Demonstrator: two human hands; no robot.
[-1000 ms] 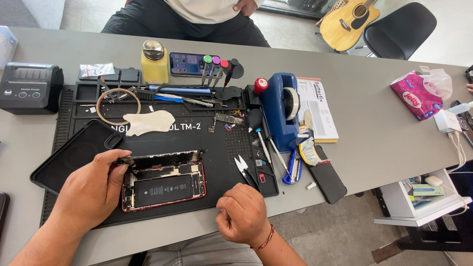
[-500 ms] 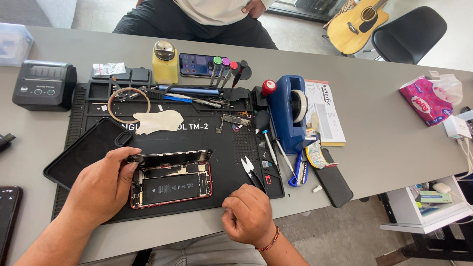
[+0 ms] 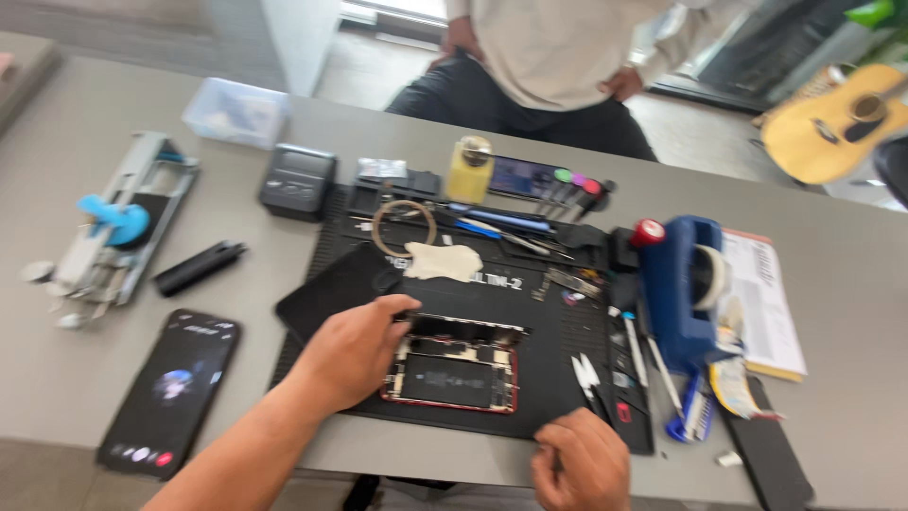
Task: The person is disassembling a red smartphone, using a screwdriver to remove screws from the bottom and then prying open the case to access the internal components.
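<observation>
Risk sits with the opened phone (image 3: 454,376) on the black repair mat (image 3: 549,397) — the left hand (image 3: 352,352) presses its upper-left edge, fingers together, and a slip could harm exposed parts. Right hand (image 3: 582,464) rests curled at the worktop (image 3: 851,416) edge, apparently empty.

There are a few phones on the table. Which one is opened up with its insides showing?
The red-framed phone on the black mat, under the left hand. Its internals are exposed; the black phone at left and the one beyond the mat are closed.
</observation>
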